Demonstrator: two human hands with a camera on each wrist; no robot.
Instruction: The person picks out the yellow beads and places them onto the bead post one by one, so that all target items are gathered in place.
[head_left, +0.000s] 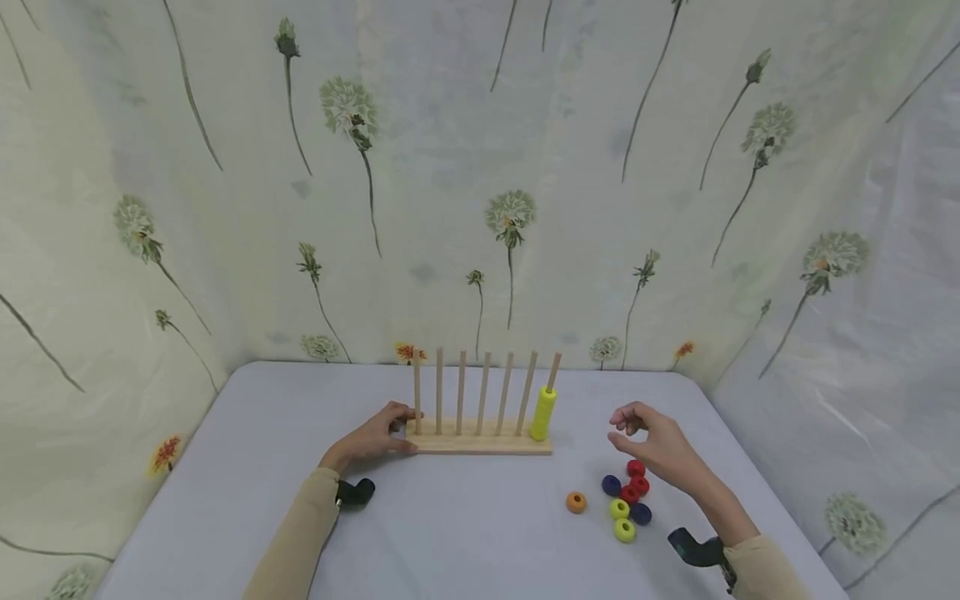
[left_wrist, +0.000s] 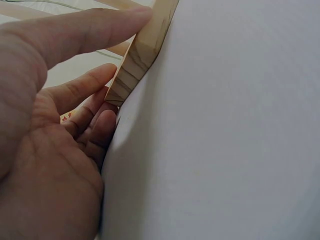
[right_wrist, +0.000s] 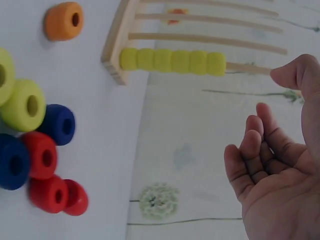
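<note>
A wooden peg rack stands upright at the far middle of the table, with a row of several thin pegs. Yellow beads are stacked on its rightmost peg, whose top stays bare. My left hand holds the left end of the base, thumb at the front and fingers behind; in the left wrist view the thumb lies against the wooden base. Right of the rack, my right hand hovers with loosely bent fingers, thumb and fingertips apart, nothing between them. Below it lie loose red beads.
Among the loose beads are dark blue beads and yellow beads. An orange bead lies apart to their left. Behind the white table hangs a flower-printed curtain.
</note>
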